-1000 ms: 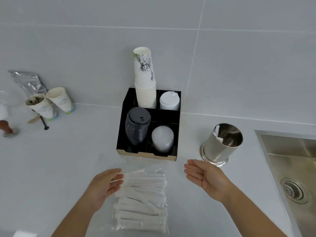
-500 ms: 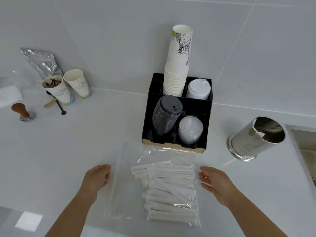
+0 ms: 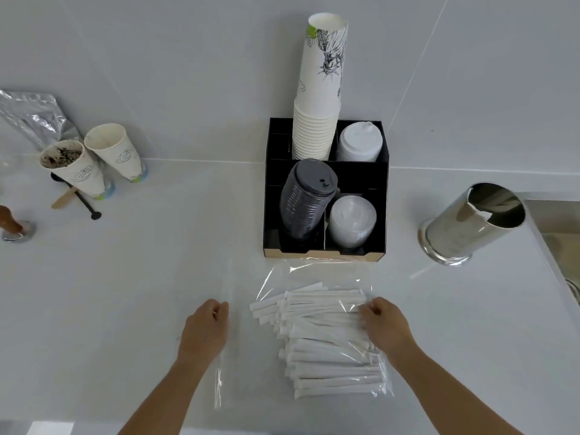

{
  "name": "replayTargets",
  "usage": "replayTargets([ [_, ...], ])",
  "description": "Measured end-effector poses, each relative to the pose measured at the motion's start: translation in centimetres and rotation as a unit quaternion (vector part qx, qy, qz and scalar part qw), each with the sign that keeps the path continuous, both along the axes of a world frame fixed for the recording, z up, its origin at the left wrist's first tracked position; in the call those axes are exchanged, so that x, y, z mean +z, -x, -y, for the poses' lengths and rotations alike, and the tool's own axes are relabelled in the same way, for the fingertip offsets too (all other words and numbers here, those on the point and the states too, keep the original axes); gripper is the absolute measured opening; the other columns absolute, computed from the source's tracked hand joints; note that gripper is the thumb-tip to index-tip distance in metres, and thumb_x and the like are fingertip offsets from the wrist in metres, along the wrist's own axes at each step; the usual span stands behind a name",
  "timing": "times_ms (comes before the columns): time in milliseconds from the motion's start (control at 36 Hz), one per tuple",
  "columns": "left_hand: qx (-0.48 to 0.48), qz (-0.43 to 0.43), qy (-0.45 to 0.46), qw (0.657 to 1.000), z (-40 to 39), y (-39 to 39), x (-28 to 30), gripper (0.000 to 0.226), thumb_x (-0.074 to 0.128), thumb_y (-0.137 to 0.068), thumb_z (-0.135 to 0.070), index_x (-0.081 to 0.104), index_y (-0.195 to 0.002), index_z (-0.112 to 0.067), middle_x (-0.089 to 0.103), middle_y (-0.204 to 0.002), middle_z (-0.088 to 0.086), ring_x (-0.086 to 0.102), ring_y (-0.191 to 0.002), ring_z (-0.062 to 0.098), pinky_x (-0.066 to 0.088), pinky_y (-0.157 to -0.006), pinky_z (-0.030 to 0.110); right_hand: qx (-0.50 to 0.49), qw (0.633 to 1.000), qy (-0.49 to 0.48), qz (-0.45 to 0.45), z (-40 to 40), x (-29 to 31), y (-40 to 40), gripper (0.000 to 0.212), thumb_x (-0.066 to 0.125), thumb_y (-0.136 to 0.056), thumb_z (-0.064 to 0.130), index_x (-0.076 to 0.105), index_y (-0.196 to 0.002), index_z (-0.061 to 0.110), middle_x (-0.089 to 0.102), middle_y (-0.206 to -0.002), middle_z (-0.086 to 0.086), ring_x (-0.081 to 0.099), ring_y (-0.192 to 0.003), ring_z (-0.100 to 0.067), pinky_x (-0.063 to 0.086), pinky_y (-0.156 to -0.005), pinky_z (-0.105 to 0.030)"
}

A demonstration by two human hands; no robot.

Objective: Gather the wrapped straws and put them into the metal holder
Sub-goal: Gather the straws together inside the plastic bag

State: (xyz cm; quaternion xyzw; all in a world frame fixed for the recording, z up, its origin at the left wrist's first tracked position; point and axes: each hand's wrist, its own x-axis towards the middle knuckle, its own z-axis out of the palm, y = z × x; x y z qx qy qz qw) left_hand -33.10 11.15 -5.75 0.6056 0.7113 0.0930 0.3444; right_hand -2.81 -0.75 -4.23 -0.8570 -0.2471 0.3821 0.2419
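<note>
A pile of white paper-wrapped straws (image 3: 326,340) lies inside a clear plastic bag (image 3: 251,356), flat on the white counter in front of me. My left hand (image 3: 205,328) rests at the bag's left edge with its fingers curled on the plastic. At the right end of the straws, my right hand (image 3: 386,324) has its fingers closed on the bag. The shiny metal holder (image 3: 464,227) stands to the right, apart from both hands, and nothing shows inside it.
A black organizer (image 3: 361,174) holding stacked paper cups (image 3: 320,98) and lids sits just behind the bag. Two paper cups (image 3: 75,167), a foil pouch (image 3: 31,117) and a tamper (image 3: 12,227) are far left. A steel sink (image 3: 555,221) borders the holder's right.
Both hands dropped onto the bag and closed, the left at its left edge, the right at the straws' right end. The camera view shifted left and closer.
</note>
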Motion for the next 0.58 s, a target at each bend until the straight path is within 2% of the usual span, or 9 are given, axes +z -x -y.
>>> replayTargets([
  [111, -0.005, 0.023, -0.02, 1.0, 0.8, 0.6, -0.4, 0.035, 0.044, -0.096, -0.033, 0.046, -0.069, -0.011, 0.062, -0.057, 0.013, 0.06, -0.055, 0.034, 0.051, -0.055, 0.04, 0.003, 0.999, -0.044, 0.008, 0.7, -0.6, 0.4, 0.023, 0.047, -0.097, 0.025, 0.053, -0.078, 0.013, 0.055, -0.064, 0.0, 0.051, -0.053, -0.015, 0.04, -0.044, -0.023],
  [222, -0.009, 0.033, -0.055, 0.998, 1.2, 0.5, -0.5, 0.035, 0.045, -0.097, -0.031, 0.043, -0.067, -0.013, 0.055, -0.052, 0.008, 0.051, -0.05, 0.027, 0.044, -0.051, 0.037, 0.0, 0.996, -0.075, 0.048, 1.8, -1.2, 1.0, 0.025, 0.04, -0.1, 0.026, 0.047, -0.077, 0.02, 0.056, -0.063, 0.0, 0.052, -0.055, -0.018, 0.042, -0.048, -0.029],
  [417, -0.033, 0.045, -0.084, 0.995, 2.8, -0.3, -0.3, 0.032, 0.045, -0.099, -0.031, 0.045, -0.068, -0.022, 0.053, -0.05, 0.003, 0.046, -0.042, 0.014, 0.037, -0.042, 0.03, 0.004, 0.992, -0.101, 0.077, 3.6, -1.6, 0.4, 0.026, 0.039, -0.101, 0.029, 0.042, -0.076, 0.024, 0.055, -0.06, -0.002, 0.049, -0.052, -0.017, 0.039, -0.046, -0.03],
  [583, -0.037, 0.054, -0.087, 0.994, 5.6, -3.3, -0.5, 0.028, 0.045, -0.099, -0.026, 0.047, -0.071, -0.021, 0.054, -0.053, 0.003, 0.052, -0.049, 0.021, 0.039, -0.048, 0.032, -0.002, 0.99, -0.107, 0.09, 6.4, -1.8, -2.8, 0.026, 0.041, -0.1, 0.029, 0.043, -0.075, 0.025, 0.054, -0.057, 0.0, 0.047, -0.049, -0.015, 0.037, -0.044, -0.028],
])
